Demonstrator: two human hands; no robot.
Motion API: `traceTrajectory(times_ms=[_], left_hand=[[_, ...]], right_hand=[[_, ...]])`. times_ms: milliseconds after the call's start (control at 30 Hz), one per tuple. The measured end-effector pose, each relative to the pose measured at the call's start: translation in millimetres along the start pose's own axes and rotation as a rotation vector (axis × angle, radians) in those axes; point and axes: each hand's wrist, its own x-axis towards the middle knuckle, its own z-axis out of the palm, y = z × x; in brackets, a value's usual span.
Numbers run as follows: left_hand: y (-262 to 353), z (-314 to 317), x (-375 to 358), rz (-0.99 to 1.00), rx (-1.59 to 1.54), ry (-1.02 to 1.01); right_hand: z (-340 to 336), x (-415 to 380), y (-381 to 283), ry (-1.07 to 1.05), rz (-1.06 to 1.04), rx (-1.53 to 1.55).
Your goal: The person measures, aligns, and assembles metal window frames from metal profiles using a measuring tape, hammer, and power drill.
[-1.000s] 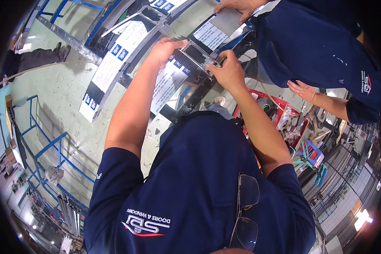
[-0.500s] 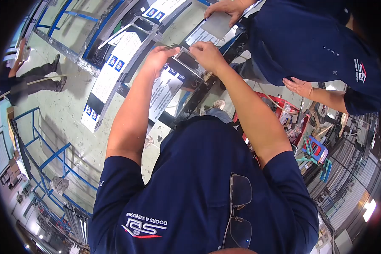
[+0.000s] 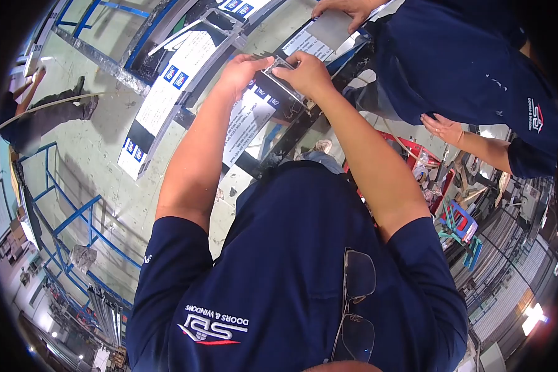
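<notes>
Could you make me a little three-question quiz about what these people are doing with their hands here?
1. True or false: both of the wearer's hands, left hand and right hand, touch the small metal frame piece.
2. What hangs from the wearer's shirt front?
A. glasses
B. a glove
3. The co-worker's hand at the top rests on a flat grey ____.

Key: 1 true; 2 A; 3 plate.
</notes>
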Motion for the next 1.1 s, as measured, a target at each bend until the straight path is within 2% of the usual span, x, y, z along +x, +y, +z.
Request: traceTrajectory(times_ms=[133, 200, 333, 400, 533, 667, 733, 767, 900, 1100], left_hand=[[0.0, 1.8, -1.6, 0.009, 0.007, 0.024], [5.8, 3.6, -7.9, 0.012, -0.014, -0.013], [2.0, 2.7, -3.6, 0.012, -0.004, 0.0], [2.9, 2.9, -4.7, 0.02, -0.015, -0.013], [1.7, 0.8, -3.7, 0.013, 0.002, -0.039], [2.4, 2.8, -5.6, 0.008, -0.013, -0.005], [1.0, 1.9, -4.0, 0.036, 0.003, -0.023], [0.4, 1.7, -2.9, 0.037, 0.017, -0.017], [-1.7, 0.9, -1.2, 0.039, 0.03, -0.008], [0.7, 1.9, -3.8, 0.019, 0.029, 0.005]], right_hand=[[-0.4, -0.2, -8.7, -0.001, 0.061, -0.066], [-1.0, -2.2, -12.4, 0.066, 0.058, -0.073], [-1.4, 3.4, -14.2, 0.034, 0.091, -0.077], [0.1, 2.5, -22.2, 0.091, 0.169, -0.172], [8.6, -1.5, -27.1, 0.124, 0.133, -0.31], [-2.6, -9.1, -8.8, 0.134, 0.004, -0.216], [-13.1, -12.9, 12.9, 0.018, -0.101, 0.087], [-18.9, -21.2, 18.8, 0.055, -0.132, 0.049], [-25.4, -25.7, 55.1, -0.023, -0.041, 0.042], [-21.3, -22.9, 58.1, -0.098, 0.026, 0.107]])
